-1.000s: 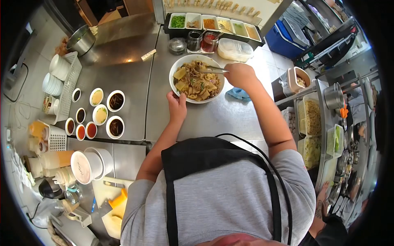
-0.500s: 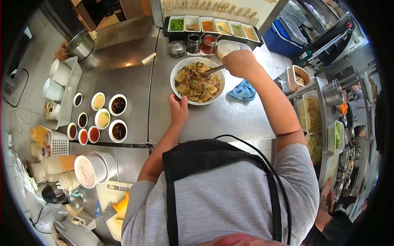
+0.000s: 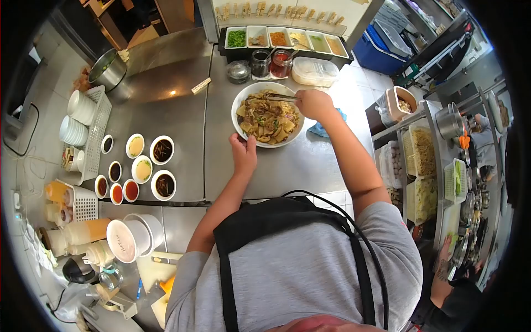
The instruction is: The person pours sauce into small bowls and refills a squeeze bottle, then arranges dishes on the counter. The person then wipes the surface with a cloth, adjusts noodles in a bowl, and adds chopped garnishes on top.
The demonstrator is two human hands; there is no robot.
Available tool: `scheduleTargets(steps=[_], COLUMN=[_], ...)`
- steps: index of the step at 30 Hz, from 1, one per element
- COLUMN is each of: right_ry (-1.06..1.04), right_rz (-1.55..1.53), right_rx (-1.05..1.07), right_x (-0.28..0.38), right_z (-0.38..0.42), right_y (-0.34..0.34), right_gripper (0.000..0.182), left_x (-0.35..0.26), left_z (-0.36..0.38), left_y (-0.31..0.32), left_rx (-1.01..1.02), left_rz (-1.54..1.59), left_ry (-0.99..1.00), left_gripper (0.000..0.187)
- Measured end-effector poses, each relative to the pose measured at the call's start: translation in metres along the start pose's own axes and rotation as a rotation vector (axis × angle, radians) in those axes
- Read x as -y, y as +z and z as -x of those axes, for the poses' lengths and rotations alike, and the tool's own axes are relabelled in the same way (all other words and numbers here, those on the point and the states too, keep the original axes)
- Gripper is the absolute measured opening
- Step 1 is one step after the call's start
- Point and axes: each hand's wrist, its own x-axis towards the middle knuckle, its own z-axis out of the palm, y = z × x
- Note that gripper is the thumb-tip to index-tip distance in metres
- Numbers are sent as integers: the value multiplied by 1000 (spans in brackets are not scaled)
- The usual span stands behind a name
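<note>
A large white bowl [image 3: 236,108] of noodles and sliced food [image 3: 271,119] rests on the steel counter. My left hand [image 3: 244,155] grips the bowl's near left rim. In my right hand [image 3: 315,104] are metal tongs [image 3: 283,98], reaching over the bowl's far side with their tips at the food. A blue cloth [image 3: 319,129] lies right of the bowl, partly covered by my right forearm. Behind the bowl stand a jar of dark sauce [image 3: 260,64], a jar of red sauce [image 3: 281,65] and a clear lidded container [image 3: 315,72].
Several small sauce bowls [image 3: 142,169] stand on the left counter [image 3: 182,119], beside a white basket [image 3: 97,130] with stacked bowls. A topping tray [image 3: 285,43] lines the back. At right are a shelf [image 3: 440,160] with food baskets and a co-worker's arm [image 3: 441,276].
My right hand has moved down and left, bringing the tongs lower and flatter across the bowl. More of the clear container shows, and less of the blue cloth. The whole view has shifted slightly.
</note>
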Motion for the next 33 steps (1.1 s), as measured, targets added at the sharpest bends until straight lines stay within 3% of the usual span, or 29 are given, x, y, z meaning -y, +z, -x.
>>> scheduleTargets(steps=[2,8,12,14,15,16,23,25,26,28,29,30,32,33], right_ry=[27,-106,-34,78,360,424,368,243,136,127,-200,-394,-586,-697], right_rz=[-66,-133,-295,-197,-111,-46,101,326,274,-30,-154,-335,-385,-302], right_rx=[-67,15,-208,-400,-264,-258,-34,-408,-470,-128,54,313,519,453], right_x=[-5,-24,-82,-138,-146,-166,-212,-201,-188,-175,-175,-170,-142,-138], right_z=[8,7,-22,-61,-73,-88,-169,-160,-148,-134,-110,-87,-26,-11], right_y=[-7,9,-17,-31,-57,-62,-33,-23,-30,-16,3,22,28,46], right_gripper=[22,26,28,27,26,24,28,26,27,25,20,19,44,43], left_x=[9,26,21,14,10,-1,-3,-8,-7,-9,-10,-10,-6,-1], left_z=[-1,-2,-3,-2,-1,1,2,4,4,2,1,0,-2,-3], left_y=[1,2,6,7,10,12,13,11,9,9,6,3,-6,-15], left_rx=[-19,-119,-163,-201,-222,-235,-305,-287,-264,-260,-271,-281,-265,-241], left_rz=[-2,6,90,22,-12,-24,-158,-198,-187,-191,-193,-194,-195,-195], left_ry=[14,50,-18,-10,-12,-66,-68,-116,-145,-137,-125,-112,-114,-133], left_gripper=[39,31,29,27,27,27,28,28,27,25,25,25,25,26])
